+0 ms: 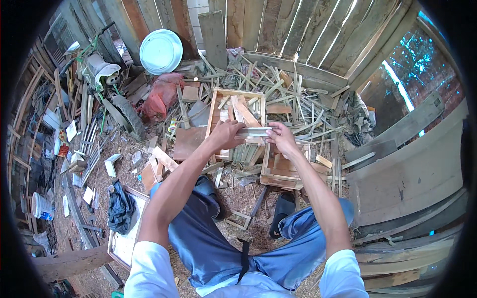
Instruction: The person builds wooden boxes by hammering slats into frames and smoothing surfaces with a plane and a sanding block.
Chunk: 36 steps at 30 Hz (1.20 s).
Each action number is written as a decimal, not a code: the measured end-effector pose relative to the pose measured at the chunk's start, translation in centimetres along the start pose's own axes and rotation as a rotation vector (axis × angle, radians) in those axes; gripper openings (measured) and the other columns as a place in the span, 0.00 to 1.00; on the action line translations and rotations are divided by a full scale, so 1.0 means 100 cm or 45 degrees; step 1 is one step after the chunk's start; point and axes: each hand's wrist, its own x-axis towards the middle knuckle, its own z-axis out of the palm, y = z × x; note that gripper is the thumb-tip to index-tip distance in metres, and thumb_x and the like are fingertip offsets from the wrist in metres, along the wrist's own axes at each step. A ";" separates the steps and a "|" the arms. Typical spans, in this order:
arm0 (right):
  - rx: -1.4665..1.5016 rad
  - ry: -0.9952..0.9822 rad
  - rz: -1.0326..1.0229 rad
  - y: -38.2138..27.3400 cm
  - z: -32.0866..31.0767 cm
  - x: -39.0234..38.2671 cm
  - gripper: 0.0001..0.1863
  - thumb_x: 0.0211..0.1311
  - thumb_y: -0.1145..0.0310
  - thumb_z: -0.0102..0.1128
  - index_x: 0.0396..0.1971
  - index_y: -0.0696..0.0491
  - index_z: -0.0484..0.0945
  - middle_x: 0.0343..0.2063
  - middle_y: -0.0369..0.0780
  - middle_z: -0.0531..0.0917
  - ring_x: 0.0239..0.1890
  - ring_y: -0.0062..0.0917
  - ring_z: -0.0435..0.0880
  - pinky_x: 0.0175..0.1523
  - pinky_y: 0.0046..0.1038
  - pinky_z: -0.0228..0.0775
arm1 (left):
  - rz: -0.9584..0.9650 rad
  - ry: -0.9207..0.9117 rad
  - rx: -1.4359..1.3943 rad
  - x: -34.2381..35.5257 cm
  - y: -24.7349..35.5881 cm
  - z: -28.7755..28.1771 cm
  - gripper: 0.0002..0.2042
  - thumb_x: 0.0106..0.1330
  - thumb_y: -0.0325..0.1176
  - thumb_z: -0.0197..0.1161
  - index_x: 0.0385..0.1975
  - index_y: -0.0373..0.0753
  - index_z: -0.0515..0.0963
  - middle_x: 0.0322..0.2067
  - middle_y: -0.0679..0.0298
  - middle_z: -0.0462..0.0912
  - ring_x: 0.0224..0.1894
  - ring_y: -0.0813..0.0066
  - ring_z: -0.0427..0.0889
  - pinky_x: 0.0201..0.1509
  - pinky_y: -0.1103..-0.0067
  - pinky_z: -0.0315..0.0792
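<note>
My left hand [226,134] and right hand [281,137] grip a thin, flat, pale grey wooden strip [253,132] by its ends.

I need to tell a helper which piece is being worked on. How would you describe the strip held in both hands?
Start at the open wooden crate before the knees. In front of it the left hand and right hand hold a flat pale strip level: the only piece off the ground.

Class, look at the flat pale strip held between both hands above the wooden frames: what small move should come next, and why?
Probably lowering it onto a frame. The left hand and right hand each grip an end of the flat pale grey strip, level and apart from the open rectangular wooden box frame and the smaller wooden frame beneath.
</note>
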 end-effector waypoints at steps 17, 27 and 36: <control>-1.102 0.252 -0.731 0.034 0.022 0.022 0.15 0.59 0.73 0.59 0.46 0.58 0.75 0.44 0.47 0.78 0.47 0.42 0.78 0.52 0.37 0.70 | -0.472 -0.102 -0.231 -0.022 -0.060 0.004 0.18 0.55 0.40 0.67 0.41 0.34 0.80 0.34 0.44 0.83 0.41 0.47 0.82 0.46 0.61 0.75; -1.390 0.278 -0.581 0.032 0.044 0.036 0.22 0.51 0.73 0.58 0.49 0.59 0.71 0.42 0.51 0.78 0.48 0.45 0.76 0.52 0.42 0.70 | -0.440 -0.004 -0.045 -0.018 -0.055 0.023 0.22 0.58 0.45 0.65 0.48 0.38 0.76 0.44 0.51 0.80 0.48 0.52 0.79 0.49 0.58 0.72; -0.952 0.061 0.220 -0.010 0.018 0.023 0.26 0.70 0.53 0.36 0.48 0.62 0.72 0.35 0.49 0.78 0.35 0.35 0.79 0.40 0.36 0.72 | -0.389 0.058 -0.144 0.008 -0.053 0.027 0.17 0.52 0.35 0.63 0.38 0.31 0.71 0.34 0.41 0.81 0.39 0.43 0.81 0.44 0.57 0.73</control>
